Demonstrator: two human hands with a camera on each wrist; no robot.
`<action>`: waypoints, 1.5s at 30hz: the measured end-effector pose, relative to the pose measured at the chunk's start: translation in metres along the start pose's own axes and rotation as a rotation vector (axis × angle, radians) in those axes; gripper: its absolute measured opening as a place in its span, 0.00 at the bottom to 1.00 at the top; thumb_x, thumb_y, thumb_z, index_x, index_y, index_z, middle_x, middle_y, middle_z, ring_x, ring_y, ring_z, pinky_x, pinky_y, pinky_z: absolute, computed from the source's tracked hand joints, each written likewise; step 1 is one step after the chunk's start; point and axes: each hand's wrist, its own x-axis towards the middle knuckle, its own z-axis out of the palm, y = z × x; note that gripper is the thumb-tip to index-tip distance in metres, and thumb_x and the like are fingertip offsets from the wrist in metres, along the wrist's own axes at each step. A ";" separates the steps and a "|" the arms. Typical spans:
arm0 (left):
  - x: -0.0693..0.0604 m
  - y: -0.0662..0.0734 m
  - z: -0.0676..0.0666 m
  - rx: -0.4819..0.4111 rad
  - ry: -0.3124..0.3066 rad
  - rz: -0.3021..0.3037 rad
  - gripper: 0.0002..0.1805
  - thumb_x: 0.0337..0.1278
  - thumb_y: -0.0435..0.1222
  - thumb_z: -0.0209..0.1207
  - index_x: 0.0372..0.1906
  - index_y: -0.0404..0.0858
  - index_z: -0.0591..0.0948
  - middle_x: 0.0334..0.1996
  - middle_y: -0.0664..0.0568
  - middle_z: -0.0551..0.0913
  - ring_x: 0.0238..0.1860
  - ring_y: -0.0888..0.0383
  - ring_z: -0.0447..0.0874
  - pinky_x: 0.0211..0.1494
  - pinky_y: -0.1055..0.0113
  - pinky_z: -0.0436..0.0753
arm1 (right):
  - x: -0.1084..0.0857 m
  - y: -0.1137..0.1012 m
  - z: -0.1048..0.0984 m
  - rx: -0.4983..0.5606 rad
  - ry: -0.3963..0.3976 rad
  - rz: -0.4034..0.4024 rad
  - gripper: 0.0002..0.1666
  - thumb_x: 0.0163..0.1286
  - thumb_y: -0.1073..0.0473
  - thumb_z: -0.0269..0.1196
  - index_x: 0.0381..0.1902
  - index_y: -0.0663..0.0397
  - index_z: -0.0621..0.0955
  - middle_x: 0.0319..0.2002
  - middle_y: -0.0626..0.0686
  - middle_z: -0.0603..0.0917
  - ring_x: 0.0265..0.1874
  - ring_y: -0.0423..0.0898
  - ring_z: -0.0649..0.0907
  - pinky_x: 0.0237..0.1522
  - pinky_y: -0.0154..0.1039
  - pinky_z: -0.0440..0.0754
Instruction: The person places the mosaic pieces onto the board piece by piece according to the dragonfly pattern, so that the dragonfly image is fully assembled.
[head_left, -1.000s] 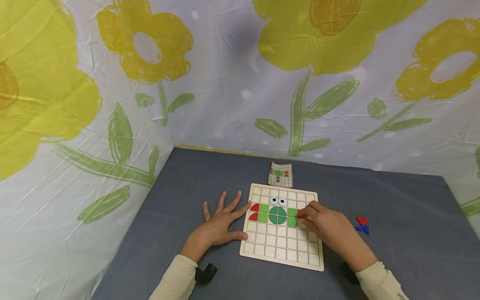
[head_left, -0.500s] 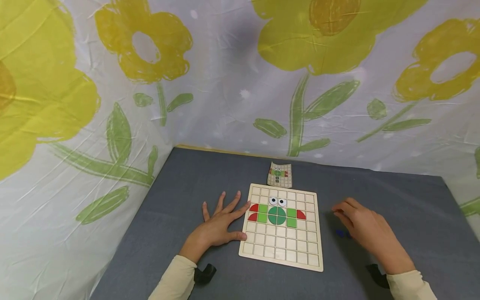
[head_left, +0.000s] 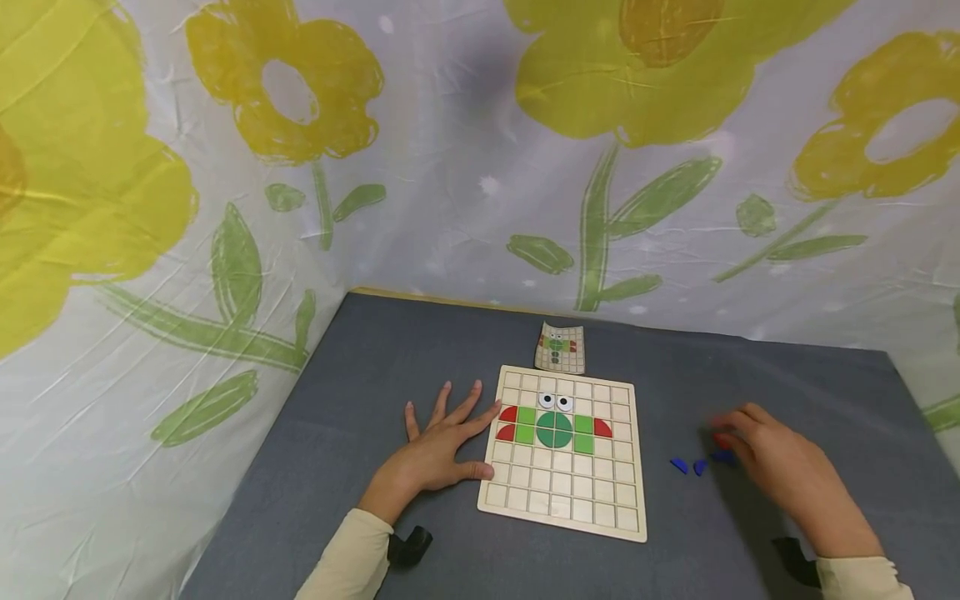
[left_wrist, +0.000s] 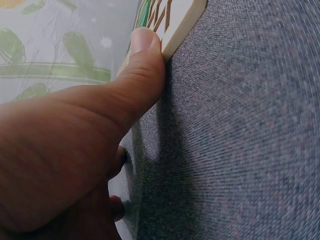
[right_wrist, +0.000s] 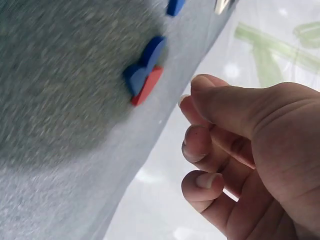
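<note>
My left hand [head_left: 431,457] lies with spread fingers at the left edge of a wooden grid board [head_left: 562,500]. Its thumb [left_wrist: 142,55] touches the board's side edge in the left wrist view. On the board sit green squares [head_left: 583,443], a green circle of quarter pieces [head_left: 554,430], red quarter pieces [head_left: 602,428] and two eye pieces [head_left: 564,403]. To the board's right, my right hand [head_left: 795,475] hovers over a red piece [right_wrist: 148,86] and touching blue pieces [right_wrist: 153,52]. Its fingers are loosely bent, thumb and index tips close, with nothing visible between them.
A small pattern card [head_left: 559,350] with a curled top lies just behind the board. Two more small blue pieces, one a blue piece [head_left: 678,466], lie between the board and my right hand. A flowered cloth [head_left: 450,208] hangs behind the grey table [head_left: 420,333].
My right hand has let go of a red quarter piece on the board and moved right to the loose pieces. The left hand has stayed in place.
</note>
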 end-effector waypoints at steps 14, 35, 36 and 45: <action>0.001 -0.001 0.000 0.007 0.002 -0.004 0.53 0.54 0.64 0.70 0.84 0.63 0.60 0.87 0.56 0.43 0.85 0.37 0.25 0.69 0.17 0.26 | -0.005 0.017 0.006 -0.001 -0.060 0.033 0.16 0.68 0.64 0.74 0.53 0.51 0.87 0.50 0.56 0.84 0.34 0.51 0.87 0.23 0.46 0.81; 0.002 -0.002 0.001 -0.005 0.004 -0.004 0.53 0.54 0.63 0.71 0.84 0.64 0.60 0.87 0.56 0.43 0.85 0.37 0.24 0.70 0.18 0.24 | -0.001 0.016 0.009 0.033 -0.106 0.063 0.14 0.69 0.63 0.73 0.50 0.48 0.88 0.45 0.50 0.85 0.38 0.51 0.87 0.28 0.50 0.84; 0.002 -0.002 0.001 -0.005 0.003 -0.004 0.53 0.54 0.63 0.71 0.84 0.64 0.60 0.87 0.56 0.43 0.85 0.38 0.24 0.70 0.18 0.24 | -0.001 0.016 0.009 0.037 -0.111 0.065 0.14 0.68 0.63 0.74 0.51 0.48 0.88 0.46 0.50 0.85 0.38 0.52 0.87 0.28 0.50 0.84; 0.002 -0.003 0.002 -0.003 0.003 0.001 0.54 0.54 0.64 0.70 0.84 0.64 0.59 0.87 0.56 0.43 0.85 0.38 0.24 0.69 0.18 0.24 | 0.005 0.019 0.009 0.052 -0.136 0.049 0.20 0.64 0.63 0.77 0.51 0.52 0.84 0.48 0.55 0.82 0.40 0.55 0.87 0.31 0.55 0.84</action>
